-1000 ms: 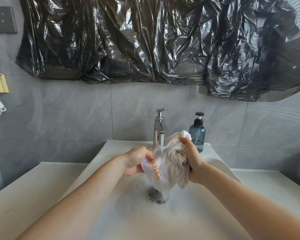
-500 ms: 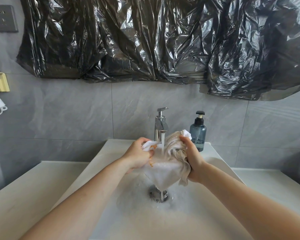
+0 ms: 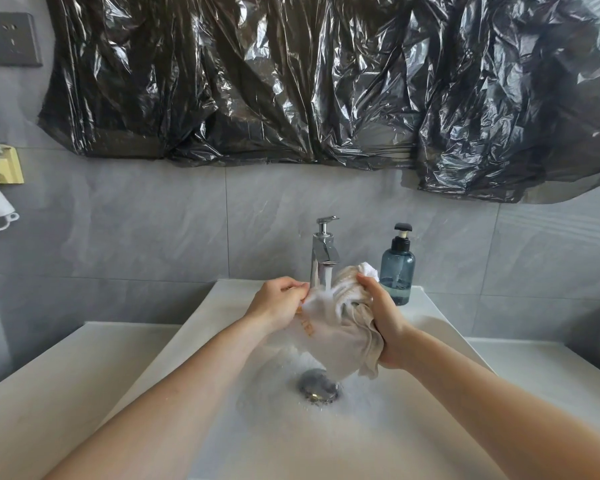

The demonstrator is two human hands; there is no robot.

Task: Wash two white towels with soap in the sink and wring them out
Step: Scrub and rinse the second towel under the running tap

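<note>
The wet white cloth towel (image 3: pixel 329 327) has been lifted higher under the running water by both clamped hands, left (image 3: pixel 274 303) and right (image 3: pixel 383 323), so rinsing is likely underway.

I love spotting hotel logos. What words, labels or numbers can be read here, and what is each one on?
Orange lettering on the white towel: too creased and blurred to read.
Blue soap bottle: no label shows.
Wall socket: no readable marks.
Nothing else carries text.
</note>
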